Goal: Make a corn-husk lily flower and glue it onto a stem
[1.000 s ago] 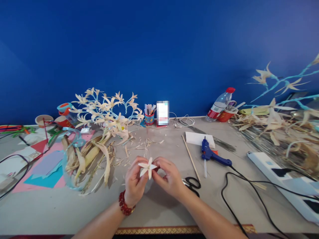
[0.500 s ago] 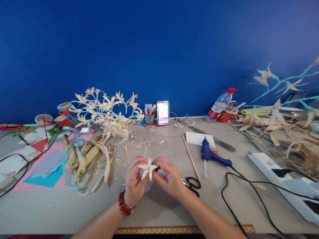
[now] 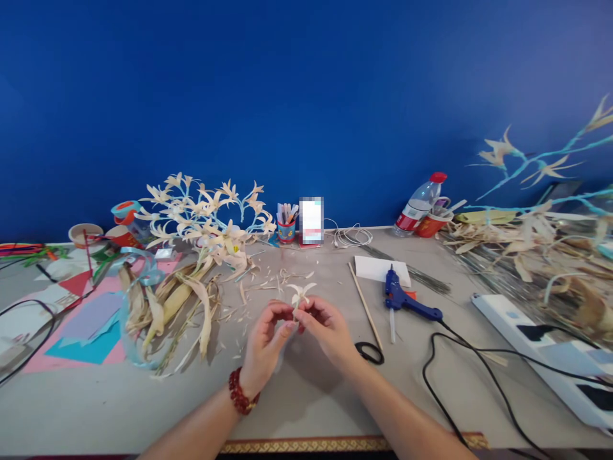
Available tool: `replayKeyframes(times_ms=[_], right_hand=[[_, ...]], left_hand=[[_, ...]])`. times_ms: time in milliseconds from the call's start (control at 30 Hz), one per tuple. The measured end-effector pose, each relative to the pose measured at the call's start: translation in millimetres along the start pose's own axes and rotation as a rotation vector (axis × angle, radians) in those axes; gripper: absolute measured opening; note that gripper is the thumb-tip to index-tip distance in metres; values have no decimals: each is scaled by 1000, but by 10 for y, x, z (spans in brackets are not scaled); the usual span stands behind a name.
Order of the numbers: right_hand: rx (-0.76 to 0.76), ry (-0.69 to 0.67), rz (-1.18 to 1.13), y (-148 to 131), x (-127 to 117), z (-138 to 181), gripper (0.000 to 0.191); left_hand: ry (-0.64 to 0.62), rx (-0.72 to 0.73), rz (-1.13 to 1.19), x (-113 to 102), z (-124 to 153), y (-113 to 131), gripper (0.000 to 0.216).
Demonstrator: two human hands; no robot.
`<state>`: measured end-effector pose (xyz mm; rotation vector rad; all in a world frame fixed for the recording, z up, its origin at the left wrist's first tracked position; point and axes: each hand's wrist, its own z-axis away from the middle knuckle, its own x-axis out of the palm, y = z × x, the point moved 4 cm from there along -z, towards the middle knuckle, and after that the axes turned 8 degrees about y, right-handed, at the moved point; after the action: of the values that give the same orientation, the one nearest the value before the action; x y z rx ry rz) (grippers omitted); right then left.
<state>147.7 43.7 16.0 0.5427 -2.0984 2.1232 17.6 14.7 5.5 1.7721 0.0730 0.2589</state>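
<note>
And here it is, front and centre: a small pale cream, pointed-petalled flower [image 3: 300, 292] of dry, husk-like material, held upright just above the table, petals up, between two bare hands; the right hand [image 3: 330, 329] has thumb and forefinger pinched on its base; the left hand [image 3: 265, 335] meets it from the other side, thumb and fingertips closed on the short stem, a dark red beaded bracelet [image 3: 239, 391] around that wrist; below them spreads the smooth grey tabletop [image 3: 306, 409]; just beside the right forearm, a black looped scissor handle [image 3: 370, 352], touching a thin pale wooden stick [image 3: 364, 303]; further right, a blue plastic glue gun [image 3: 397, 297], its front end over a folded white paper [image 3: 376, 268]; over to the left, tan dried corn husks [image 3: 175, 303], and behind them a spray of cream flowers on pale-blue stems [image 3: 211, 211]; now for the lettering, back by the wall: the clear plastic bottle with a red cap [image 3: 421, 201] leans, its red-and-white label [image 3: 408, 220] too small to read; the upright white screen [image 3: 311, 220] is pixelated, its writing unreadable; beside it, a blue-and-red pen cup [image 3: 286, 231] packed with pens.
</note>
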Motion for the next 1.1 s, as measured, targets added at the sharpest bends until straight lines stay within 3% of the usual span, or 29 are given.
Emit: replayKeyframes(times_ms=[267, 433, 500, 600, 667, 767, 933, 1100], right_hand=[[101, -27, -17, -11, -30, -47, 27], [66, 85, -14, 0, -100, -78, 27], [70, 105, -14, 1, -128, -94, 27], [94, 95, -15, 11, -148, -113, 29], [129, 55, -18, 30, -132, -115, 30], [150, -23, -1, 57, -77, -100, 33], [110, -42, 24, 86, -38, -85, 34], [125, -109, 5, 117, -31, -88, 35]], left_hand=[[-98, -291, 209, 108, -13, -84, 22], [-160, -387, 195, 123, 17, -138, 16], [-164, -378, 170, 115, 21, -164, 11], [-61, -238, 115, 60, -25, -156, 11], [25, -153, 86, 18, -66, -128, 16], [56, -103, 70, -3, -108, -83, 20], [68, -174, 136, -5, -108, -112, 18], [56, -300, 354, 23, -98, -167, 18]])
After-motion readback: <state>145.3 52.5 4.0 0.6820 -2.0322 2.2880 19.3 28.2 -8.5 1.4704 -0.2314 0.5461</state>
